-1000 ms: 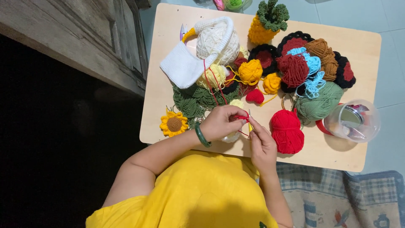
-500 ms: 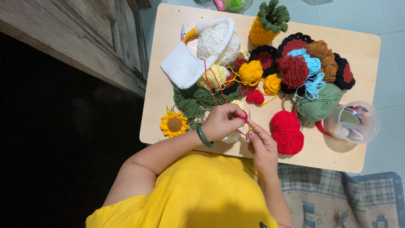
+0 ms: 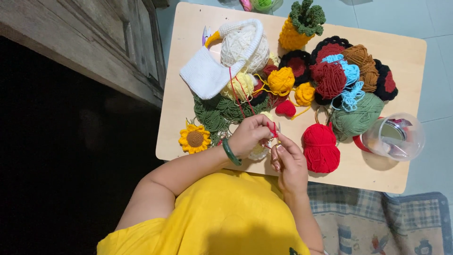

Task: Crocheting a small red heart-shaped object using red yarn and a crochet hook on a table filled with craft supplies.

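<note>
In the head view, a low wooden table [image 3: 188, 28] is seen from above, filling the upper right half of the frame. At its lower edge, near the centre of the frame, two hands are brought close together. The left hand [image 3: 247, 137], with a green bangle [image 3: 231, 152] at the wrist, is curled, its fingertips pinched together on a strand of red yarn [image 3: 272, 128]. The right hand [image 3: 289, 160] is set just below and to the right, fingers folded inward around a thin hook [image 3: 279, 127]; its metal tip is seen between the two hands, at the red strand. A small pale crochet piece [image 3: 258, 152] lies under the left hand.

A red yarn ball [image 3: 321, 147] sits just right of the right hand. A crochet sunflower [image 3: 194, 139] lies at the table's lower left edge, beside green leaf pieces [image 3: 217, 111]. In the upper left of the table a white knitted piece [image 3: 205, 75] rests against a white yarn ball [image 3: 243, 47]. A yellow crochet pineapple with a green top [image 3: 297, 26] stands at the upper middle. Yellow, dark red, blue, brown and sage green balls are heaped across the centre and right.

One package is seen: a clear round plastic tub [image 3: 394, 137] at the right edge, tipped on its side, with small items inside that cannot be made out.
</note>
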